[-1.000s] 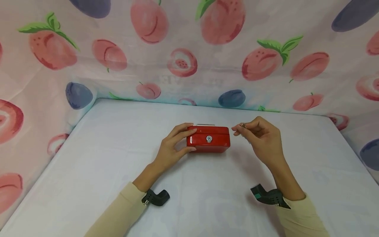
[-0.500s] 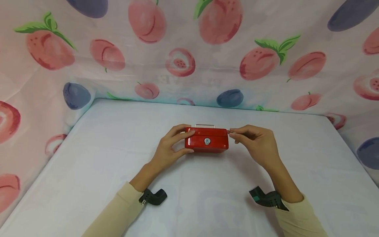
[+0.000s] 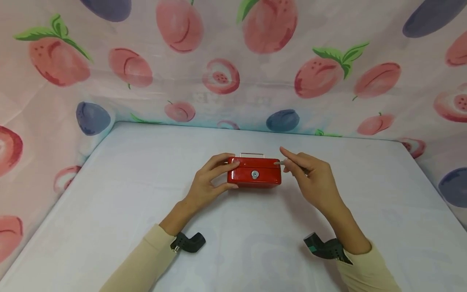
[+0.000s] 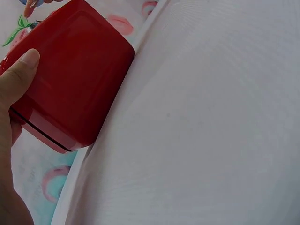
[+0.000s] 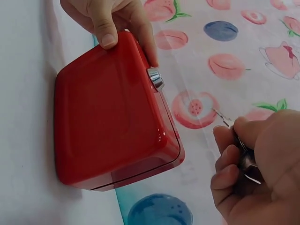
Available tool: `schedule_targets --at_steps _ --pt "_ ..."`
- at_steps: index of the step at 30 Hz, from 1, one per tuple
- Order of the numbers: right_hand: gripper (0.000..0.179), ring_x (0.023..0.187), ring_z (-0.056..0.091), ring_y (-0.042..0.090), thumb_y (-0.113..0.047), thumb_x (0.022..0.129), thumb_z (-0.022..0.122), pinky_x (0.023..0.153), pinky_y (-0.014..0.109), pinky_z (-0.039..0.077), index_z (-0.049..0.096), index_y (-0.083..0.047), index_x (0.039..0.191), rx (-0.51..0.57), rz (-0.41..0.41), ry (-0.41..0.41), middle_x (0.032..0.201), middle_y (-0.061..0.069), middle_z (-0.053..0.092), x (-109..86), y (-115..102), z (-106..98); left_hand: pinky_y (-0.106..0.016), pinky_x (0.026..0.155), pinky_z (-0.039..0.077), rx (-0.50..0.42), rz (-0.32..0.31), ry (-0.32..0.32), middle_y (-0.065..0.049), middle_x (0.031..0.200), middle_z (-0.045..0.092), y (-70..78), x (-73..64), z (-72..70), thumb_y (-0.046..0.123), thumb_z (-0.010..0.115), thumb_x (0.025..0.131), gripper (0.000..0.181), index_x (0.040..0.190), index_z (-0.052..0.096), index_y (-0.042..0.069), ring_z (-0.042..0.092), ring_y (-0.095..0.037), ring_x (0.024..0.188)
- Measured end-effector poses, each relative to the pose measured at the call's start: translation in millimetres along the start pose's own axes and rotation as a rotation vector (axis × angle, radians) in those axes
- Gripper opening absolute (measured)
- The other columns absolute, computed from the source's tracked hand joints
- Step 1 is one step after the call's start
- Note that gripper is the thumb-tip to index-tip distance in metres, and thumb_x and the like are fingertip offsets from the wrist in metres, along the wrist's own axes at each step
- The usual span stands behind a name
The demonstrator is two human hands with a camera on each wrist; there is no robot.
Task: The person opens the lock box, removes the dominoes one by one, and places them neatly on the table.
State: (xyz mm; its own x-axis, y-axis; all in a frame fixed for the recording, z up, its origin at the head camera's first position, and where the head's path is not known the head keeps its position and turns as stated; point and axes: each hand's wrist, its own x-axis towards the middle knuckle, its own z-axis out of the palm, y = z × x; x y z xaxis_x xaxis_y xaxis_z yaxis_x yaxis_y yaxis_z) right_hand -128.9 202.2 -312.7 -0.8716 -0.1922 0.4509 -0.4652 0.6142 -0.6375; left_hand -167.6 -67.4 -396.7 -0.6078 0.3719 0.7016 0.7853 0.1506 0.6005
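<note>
White tabletop (image 3: 127,174), spread out on every side of the red box (image 3: 265,174), contact between the two not clearly shown, a soft shadow (image 3: 297,205) cast to the box's near right, faint markings (image 3: 271,251) seen on the box's near side

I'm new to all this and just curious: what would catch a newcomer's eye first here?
Probably the glossy red box, mid-picture in the head view, its left end gripped by the left hand. Next, the silver lock on its near face and the slim key the right hand holds near the box's right end. Behind, large printed peaches dot the backdrop.
</note>
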Motion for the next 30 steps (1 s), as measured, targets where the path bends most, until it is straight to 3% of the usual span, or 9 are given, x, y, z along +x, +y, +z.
schedule_targets --at_steps 6,11,17,22,25,30 --pt "0.043 0.079 0.059 0.011 -0.006 0.095 0.058 0.077 0.015 0.05 0.056 -0.017 0.137 0.012 -0.011 -0.038 0.082 -0.002 0.065 0.5 -1.1 0.5 -0.033 0.096 0.047 -0.038 0.007 0.015 -0.026 0.125 0.05 18.6 8.1 -4.3 -0.011 0.081 0.065 0.053 0.115 0.063 -0.008 0.048 -0.036 0.117" --pt "0.025 0.081 0.063 0.01 -0.012 0.094 0.061 0.076 0.017 0.05 0.057 -0.009 0.119 0.06 0.036 -0.048 0.086 -0.003 0.071 0.1 -1.6 1.1 -0.033 0.096 0.047 -0.058 0.012 0.018 -0.026 0.124 0.051 31.8 12.7 -8.2 -0.013 0.08 0.065 0.053 0.116 0.063 -0.007 0.049 -0.037 0.117" --pt "0.015 0.077 0.065 0.008 -0.013 0.09 0.069 0.062 0.021 0.049 0.064 -0.007 0.103 0.096 0.059 -0.014 0.085 -0.003 0.072 -1.1 -3.5 3.4 -0.039 0.096 0.046 -0.051 0.044 0.029 -0.026 0.124 0.051 28.6 12.7 -8.2 -0.013 0.082 0.063 0.057 0.116 0.065 -0.004 0.05 -0.037 0.116" --pt "0.014 0.071 0.062 0.011 -0.012 0.088 0.07 0.058 0.022 0.048 0.069 -0.009 0.102 0.111 0.07 0.01 0.085 -0.003 0.071 -2.2 -4.9 8.0 -0.042 0.096 0.046 -0.039 0.035 0.027 -0.027 0.124 0.051 28.1 14.1 -7.6 -0.013 0.082 0.062 0.054 0.113 0.065 -0.007 0.049 -0.038 0.117" --pt "0.018 0.068 0.056 0.012 -0.013 0.088 0.071 0.052 0.021 0.044 0.07 -0.01 0.106 0.063 0.053 -0.004 0.084 -0.005 0.069 -2.8 -5.6 10.9 -0.041 0.096 0.046 -0.035 0.021 0.025 -0.028 0.124 0.051 24.8 12.6 -6.3 -0.012 0.081 0.063 0.051 0.111 0.064 -0.01 0.048 -0.038 0.118" --pt "0.022 0.065 0.05 0.011 -0.012 0.085 0.074 0.047 0.022 0.04 0.071 -0.012 0.106 -0.033 -0.021 -0.034 0.079 -0.006 0.066 -3.1 -8.0 15.3 -0.038 0.099 0.044 -0.047 0.001 0.027 -0.023 0.129 0.051 5.2 4.1 -1.9 -0.007 0.083 0.064 0.053 0.114 0.065 -0.006 0.047 -0.035 0.121"
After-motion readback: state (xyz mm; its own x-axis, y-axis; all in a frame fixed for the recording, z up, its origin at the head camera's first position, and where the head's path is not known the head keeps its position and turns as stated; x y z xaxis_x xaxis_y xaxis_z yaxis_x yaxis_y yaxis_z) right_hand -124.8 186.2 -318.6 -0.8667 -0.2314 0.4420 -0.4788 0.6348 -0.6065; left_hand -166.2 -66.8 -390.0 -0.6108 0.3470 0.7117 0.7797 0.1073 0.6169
